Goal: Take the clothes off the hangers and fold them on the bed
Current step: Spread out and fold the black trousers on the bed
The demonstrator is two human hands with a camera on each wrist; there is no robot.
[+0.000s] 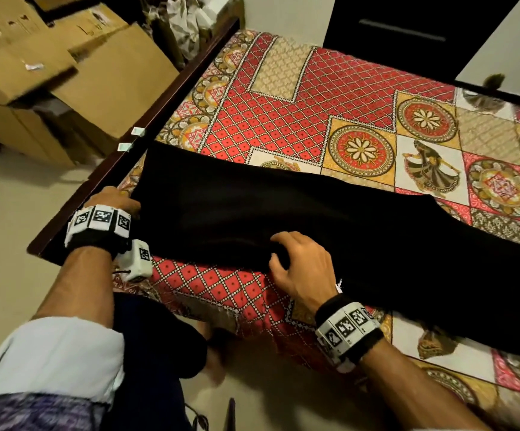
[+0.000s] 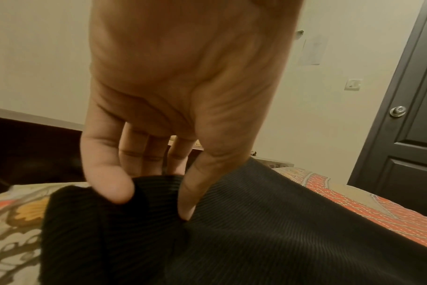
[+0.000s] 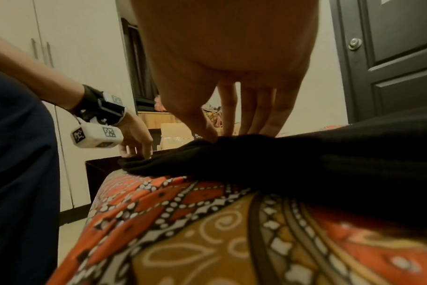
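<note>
Your black garment point(image 1: 283, 219) lies spread across the near side of the bed point(image 1: 299, 98), on its patterned bedspread point(image 1: 221, 287), and runs off the right edge of the head view, so its far end is cut off. It is so dark that seams and shape are hard to make out; only the left wrist view shows a fine ribbed knit.

Your left hand point(image 1: 114, 199) pinches the garment's corner by the dark bed frame point(image 1: 146, 119), thumb and fingers closed on a fold of cloth. Your right hand point(image 1: 302, 262) grips the near edge, thumb and fingertips point(image 3: 268, 127) bunching the fabric; the cloth hides the very tips.

Cardboard boxes point(image 1: 66, 57) stand beyond the frame.
</note>
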